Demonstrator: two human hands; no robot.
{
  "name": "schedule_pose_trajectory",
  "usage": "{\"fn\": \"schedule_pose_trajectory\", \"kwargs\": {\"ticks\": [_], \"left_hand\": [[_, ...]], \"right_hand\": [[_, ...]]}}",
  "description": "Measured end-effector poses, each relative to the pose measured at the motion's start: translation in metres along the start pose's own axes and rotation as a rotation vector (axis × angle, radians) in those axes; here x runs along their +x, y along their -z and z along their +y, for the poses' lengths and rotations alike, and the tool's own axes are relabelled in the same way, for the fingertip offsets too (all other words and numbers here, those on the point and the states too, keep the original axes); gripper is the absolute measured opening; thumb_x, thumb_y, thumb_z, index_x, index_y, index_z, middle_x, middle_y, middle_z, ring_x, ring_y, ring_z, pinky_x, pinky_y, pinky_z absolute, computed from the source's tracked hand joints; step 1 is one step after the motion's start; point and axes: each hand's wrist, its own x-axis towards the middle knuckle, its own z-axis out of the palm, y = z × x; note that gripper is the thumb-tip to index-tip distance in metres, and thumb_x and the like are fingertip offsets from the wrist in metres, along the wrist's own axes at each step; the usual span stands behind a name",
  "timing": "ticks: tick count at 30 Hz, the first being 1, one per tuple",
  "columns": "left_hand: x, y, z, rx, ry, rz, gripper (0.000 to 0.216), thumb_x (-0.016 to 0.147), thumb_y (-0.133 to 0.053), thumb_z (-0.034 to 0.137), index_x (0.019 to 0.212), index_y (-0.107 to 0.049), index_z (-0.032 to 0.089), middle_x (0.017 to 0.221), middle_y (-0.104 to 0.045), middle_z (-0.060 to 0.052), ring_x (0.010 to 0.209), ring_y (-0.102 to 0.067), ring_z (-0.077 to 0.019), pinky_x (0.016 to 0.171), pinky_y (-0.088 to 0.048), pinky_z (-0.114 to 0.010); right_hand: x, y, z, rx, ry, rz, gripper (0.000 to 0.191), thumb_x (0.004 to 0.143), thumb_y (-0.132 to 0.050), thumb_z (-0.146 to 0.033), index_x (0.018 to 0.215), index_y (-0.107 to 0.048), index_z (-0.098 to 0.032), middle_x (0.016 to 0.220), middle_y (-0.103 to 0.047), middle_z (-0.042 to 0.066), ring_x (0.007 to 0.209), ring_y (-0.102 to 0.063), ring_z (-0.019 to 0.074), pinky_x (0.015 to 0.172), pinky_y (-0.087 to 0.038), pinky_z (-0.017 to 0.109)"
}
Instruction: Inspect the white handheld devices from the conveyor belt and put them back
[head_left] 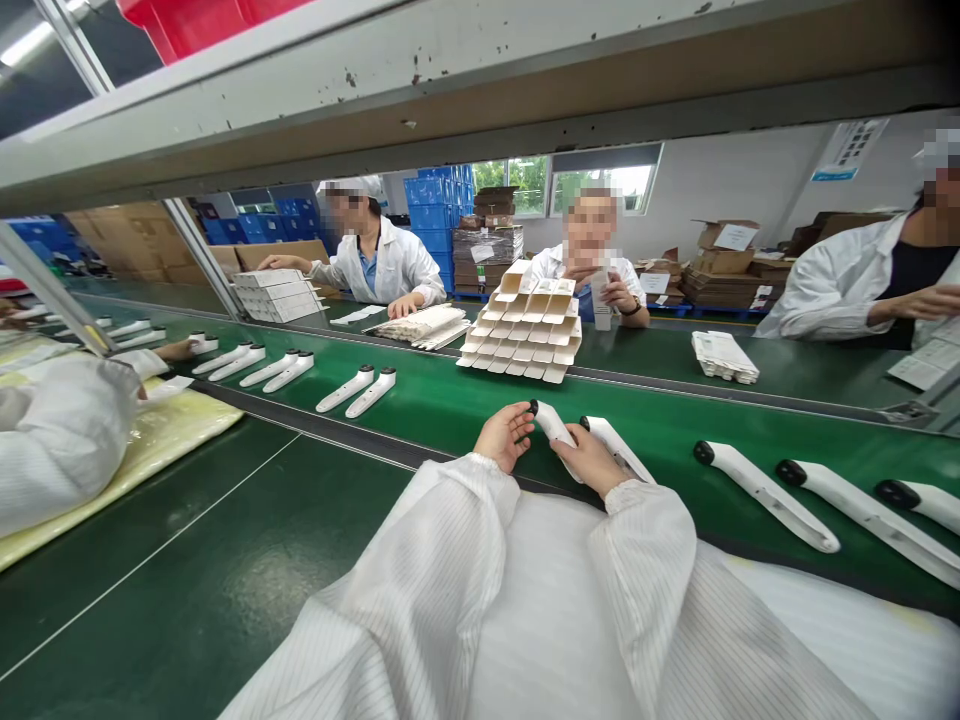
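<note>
My left hand (504, 436) curls its fingers round the black-tipped head end of a white handheld device (553, 424) on the green conveyor belt (450, 405). My right hand (587, 460) grips the same device lower down its body. A second white device (611, 442) lies right beside it, partly under my right hand. Both my sleeves are white and striped.
More white devices lie along the belt: pairs to the left (356, 391) and three to the right (765, 495). A stack of open cartons (525, 335) stands across the belt. Three people in white coats work opposite; another person's arm (67, 430) is at my left.
</note>
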Motion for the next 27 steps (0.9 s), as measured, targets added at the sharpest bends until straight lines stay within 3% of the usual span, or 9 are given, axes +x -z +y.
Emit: {"fn": "schedule_pose_trajectory", "kwargs": {"ticks": [4, 7, 9, 12, 15, 21, 24, 27], "left_hand": [[0.000, 0.001, 0.001, 0.006, -0.005, -0.010, 0.014, 0.074, -0.058, 0.023, 0.086, -0.062, 0.017, 0.075, -0.060, -0.001, 0.062, -0.053, -0.0088, 0.056, -0.035, -0.021], [0.001, 0.002, 0.001, 0.010, -0.009, -0.003, 0.013, 0.074, -0.059, 0.023, 0.085, -0.062, 0.017, 0.074, -0.060, -0.001, 0.061, -0.053, -0.0084, 0.055, -0.035, -0.021], [0.003, 0.003, 0.001, 0.025, -0.019, 0.003, 0.012, 0.075, -0.058, 0.022, 0.085, -0.062, 0.017, 0.073, -0.060, 0.000, 0.060, -0.053, -0.0083, 0.055, -0.035, -0.021], [0.005, 0.005, 0.001, 0.070, -0.043, 0.020, 0.010, 0.075, -0.057, 0.021, 0.083, -0.062, 0.015, 0.070, -0.059, -0.001, 0.057, -0.052, -0.0079, 0.053, -0.036, -0.021], [0.005, 0.005, 0.002, 0.155, -0.029, 0.019, 0.011, 0.074, -0.059, 0.022, 0.082, -0.062, 0.015, 0.070, -0.058, -0.001, 0.055, -0.051, -0.0072, 0.049, -0.033, -0.019], [0.004, 0.004, -0.005, 0.500, -0.091, -0.113, 0.009, 0.074, -0.055, 0.021, 0.075, -0.061, 0.015, 0.065, -0.055, 0.001, 0.049, -0.046, -0.0063, 0.046, -0.028, -0.020], [0.006, 0.006, -0.011, 0.745, -0.152, -0.223, 0.008, 0.072, -0.054, 0.020, 0.070, -0.060, 0.014, 0.061, -0.054, 0.001, 0.050, -0.045, -0.0075, 0.050, -0.033, -0.022], [0.009, 0.008, -0.014, 0.860, -0.189, -0.256, 0.010, 0.072, -0.054, 0.022, 0.070, -0.060, 0.015, 0.062, -0.055, 0.001, 0.055, -0.048, -0.0094, 0.055, -0.037, -0.023]], "right_hand": [[0.000, 0.000, 0.003, -0.282, 0.198, 0.158, 0.030, 0.071, -0.055, -0.022, 0.100, -0.061, -0.021, 0.106, -0.063, 0.010, 0.092, -0.060, 0.0241, 0.085, -0.044, 0.039], [-0.008, 0.000, -0.010, -0.348, 0.375, 0.225, 0.029, 0.076, -0.048, -0.022, 0.102, -0.061, -0.020, 0.107, -0.061, 0.010, 0.097, -0.057, 0.0245, 0.087, -0.043, 0.039], [-0.017, -0.003, -0.022, -0.313, 0.459, 0.146, 0.024, 0.081, -0.044, -0.025, 0.096, -0.063, -0.023, 0.095, -0.064, 0.007, 0.082, -0.059, 0.0207, 0.078, -0.044, 0.035], [-0.030, -0.014, -0.036, -0.207, 0.456, -0.144, 0.018, 0.082, -0.046, -0.028, 0.081, -0.063, -0.023, 0.074, -0.064, 0.001, 0.065, -0.056, 0.0159, 0.064, -0.042, 0.028], [-0.040, -0.028, -0.040, -0.227, 0.434, -0.394, 0.012, 0.074, -0.051, -0.019, 0.066, -0.060, -0.021, 0.064, -0.060, -0.001, 0.059, -0.051, 0.0134, 0.057, -0.036, 0.025], [-0.040, -0.036, -0.037, -0.270, 0.410, -0.435, 0.011, 0.071, -0.054, -0.016, 0.063, -0.060, -0.019, 0.063, -0.060, -0.001, 0.058, -0.049, 0.0120, 0.055, -0.031, 0.024], [-0.037, -0.034, -0.035, -0.278, 0.369, -0.434, 0.013, 0.073, -0.057, -0.020, 0.061, -0.060, -0.017, 0.061, -0.059, 0.000, 0.058, -0.049, 0.0125, 0.055, -0.031, 0.024], [-0.035, -0.034, -0.034, -0.290, 0.349, -0.430, 0.019, 0.075, -0.057, -0.023, 0.057, -0.058, -0.017, 0.059, -0.058, 0.001, 0.059, -0.049, 0.0131, 0.056, -0.031, 0.025]]}}
